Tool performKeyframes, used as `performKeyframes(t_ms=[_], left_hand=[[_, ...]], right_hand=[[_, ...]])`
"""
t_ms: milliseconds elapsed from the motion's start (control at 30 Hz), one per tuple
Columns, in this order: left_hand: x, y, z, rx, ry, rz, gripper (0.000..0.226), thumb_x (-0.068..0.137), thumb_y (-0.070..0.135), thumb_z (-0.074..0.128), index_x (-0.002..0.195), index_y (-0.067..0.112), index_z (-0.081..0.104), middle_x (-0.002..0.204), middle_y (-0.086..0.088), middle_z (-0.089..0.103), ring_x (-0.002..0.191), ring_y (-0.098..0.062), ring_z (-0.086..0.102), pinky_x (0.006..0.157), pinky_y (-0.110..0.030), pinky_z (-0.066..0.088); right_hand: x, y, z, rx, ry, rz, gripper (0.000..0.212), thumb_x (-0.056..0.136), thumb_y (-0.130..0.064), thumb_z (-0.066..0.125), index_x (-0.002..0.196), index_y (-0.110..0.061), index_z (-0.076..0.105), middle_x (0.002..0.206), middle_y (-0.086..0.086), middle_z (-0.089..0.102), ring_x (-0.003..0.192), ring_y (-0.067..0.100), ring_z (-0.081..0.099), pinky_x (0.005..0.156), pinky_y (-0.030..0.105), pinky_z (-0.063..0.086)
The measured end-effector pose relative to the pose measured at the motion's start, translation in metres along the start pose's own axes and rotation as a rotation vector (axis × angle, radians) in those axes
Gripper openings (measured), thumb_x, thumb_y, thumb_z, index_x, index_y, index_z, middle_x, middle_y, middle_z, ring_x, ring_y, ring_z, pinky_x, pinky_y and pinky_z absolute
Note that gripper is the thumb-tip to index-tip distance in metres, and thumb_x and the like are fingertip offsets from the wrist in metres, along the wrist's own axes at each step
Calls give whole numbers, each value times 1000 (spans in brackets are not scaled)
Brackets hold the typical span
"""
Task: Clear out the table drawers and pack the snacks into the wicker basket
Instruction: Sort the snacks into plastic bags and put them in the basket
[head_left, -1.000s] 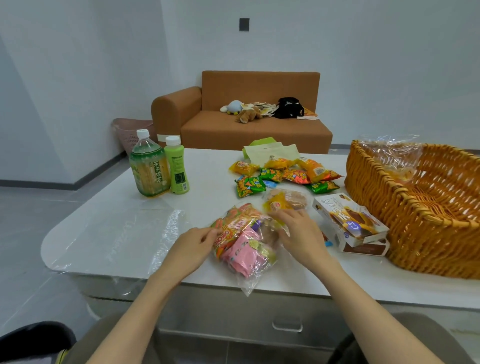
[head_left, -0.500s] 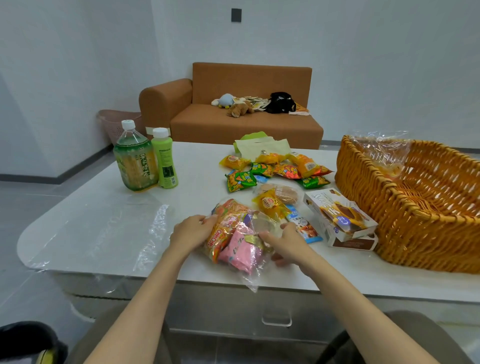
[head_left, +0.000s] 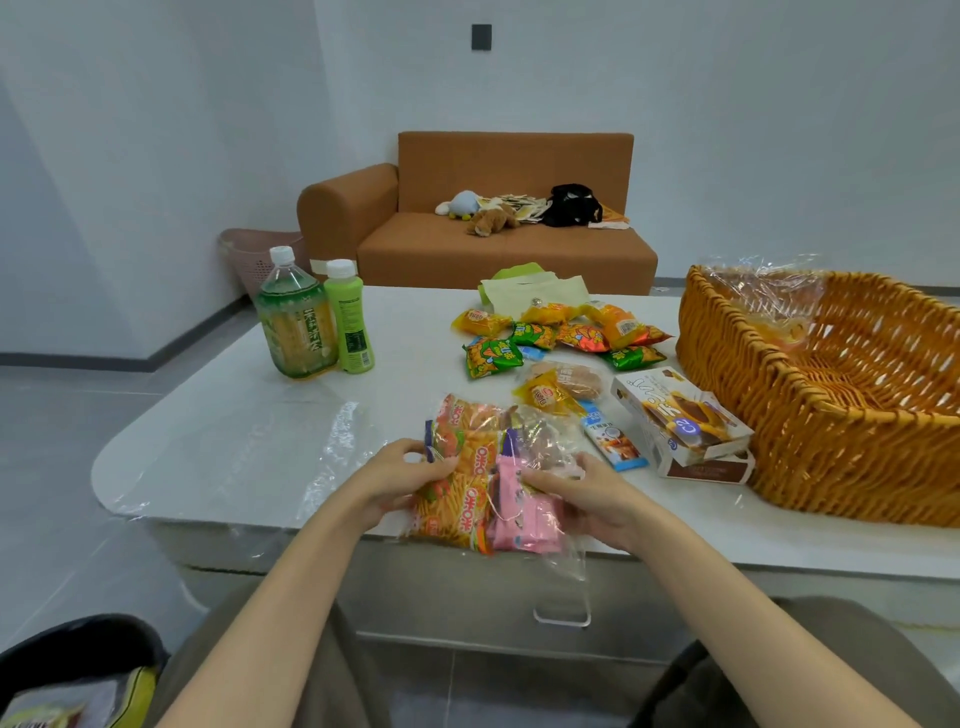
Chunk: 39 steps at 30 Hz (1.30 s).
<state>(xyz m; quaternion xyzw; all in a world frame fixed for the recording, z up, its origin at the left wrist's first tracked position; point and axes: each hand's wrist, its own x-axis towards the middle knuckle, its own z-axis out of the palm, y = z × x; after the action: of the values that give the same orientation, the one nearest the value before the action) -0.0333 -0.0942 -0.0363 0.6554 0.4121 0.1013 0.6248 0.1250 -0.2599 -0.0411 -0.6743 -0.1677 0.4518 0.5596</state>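
A clear plastic bag of snacks (head_left: 483, 483), with orange stick packets and pink packets inside, lies at the table's front edge. My left hand (head_left: 400, 478) grips its left side. My right hand (head_left: 582, 493) holds its right side, fingers curled on the plastic. The wicker basket (head_left: 779, 415) stands at the right with a clear bag (head_left: 769, 291) in it. Loose green and orange snack packets (head_left: 561, 332), a wrapped bun (head_left: 566, 384), a blue sachet (head_left: 613, 441) and two chocolate-pie boxes (head_left: 680, 415) lie between bag and basket. A closed drawer with a handle (head_left: 561, 618) sits below the table edge.
Two green drink bottles (head_left: 317, 317) stand at the back left of the white table (head_left: 234, 441). A light green pouch (head_left: 535, 286) lies at the far edge. An orange sofa (head_left: 493, 218) with soft toys stands behind. A dark bag (head_left: 72, 670) sits by my left knee.
Both hands closed in on the snack bag and pulled it toward the table's front edge. My right hand came off the wrapped bun onto the bag's right side.
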Motion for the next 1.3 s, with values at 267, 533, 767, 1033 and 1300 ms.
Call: performKeyframes(t_ms=[267, 533, 767, 1033, 1300], left_hand=[[-38, 3, 8, -214, -84, 112, 76, 75, 14, 79, 140, 15, 39, 114, -10, 69, 104, -23, 66, 83, -31, 54], [-88, 79, 25, 270, 261, 521, 117, 55, 69, 78, 149, 41, 14, 159, 6, 16, 145, -17, 18, 116, -48, 22], [-128, 136, 57, 350, 46, 709, 36, 75, 44, 76, 106, 30, 64, 98, 14, 69, 95, -6, 65, 74, -15, 51], [-104, 163, 102, -162, 92, 601, 22, 76, 33, 78, 92, 23, 68, 93, -1, 73, 83, -10, 71, 70, -26, 58], [-53, 222, 164, -363, 10, 556, 44, 72, 37, 81, 107, 16, 66, 107, -9, 71, 93, -20, 70, 79, -36, 58]], right_hand=[[-44, -23, -13, -210, 113, -264, 72, 72, -16, 82, 131, -17, 41, 103, 2, 63, 89, 22, 66, 72, 34, 52], [-106, -92, -31, -714, 172, -594, 71, 70, -22, 84, 128, -22, 42, 118, 1, 56, 88, 10, 54, 69, 21, 46], [-153, -141, -50, -874, 82, -776, 63, 68, -15, 85, 119, -21, 49, 89, 3, 67, 70, 14, 63, 63, 26, 55], [-149, -156, -91, -1178, 695, -998, 82, 77, -53, 70, 145, -31, 28, 143, -1, 41, 128, 25, 32, 103, 42, 33], [-109, -171, -158, -215, 332, -614, 92, 64, -62, 72, 139, -20, 38, 128, 0, 57, 117, 18, 56, 104, 48, 43]])
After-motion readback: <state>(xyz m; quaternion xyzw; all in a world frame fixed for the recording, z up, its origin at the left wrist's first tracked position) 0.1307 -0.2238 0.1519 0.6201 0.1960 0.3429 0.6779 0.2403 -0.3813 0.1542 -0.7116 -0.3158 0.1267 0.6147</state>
